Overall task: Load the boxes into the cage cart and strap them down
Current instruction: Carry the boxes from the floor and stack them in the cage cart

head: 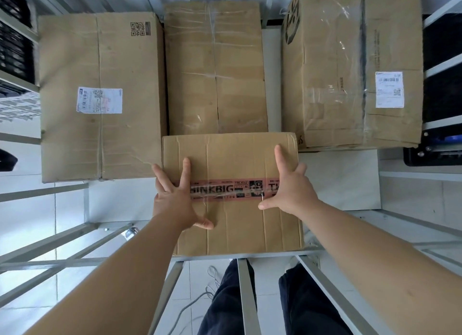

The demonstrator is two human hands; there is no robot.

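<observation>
A small cardboard box (232, 159) sealed with pink printed tape lies at the front of the cage cart floor (340, 179). My left hand (175, 197) rests flat on its left top edge with fingers spread. On the box's right side, my right hand (290, 184) presses with straight, spread fingers. Behind it sit three bigger boxes: a labelled left box (100, 97), a taped middle box (215, 69), and a tall right box (350, 67) with a white label.
Grey metal cage bars (245, 294) run across the front below my arms, and more bars (42, 192) frame the left side. Dark crates (15, 47) stand outside at far left. A grey cord (197, 302) lies on the tiled floor by my legs.
</observation>
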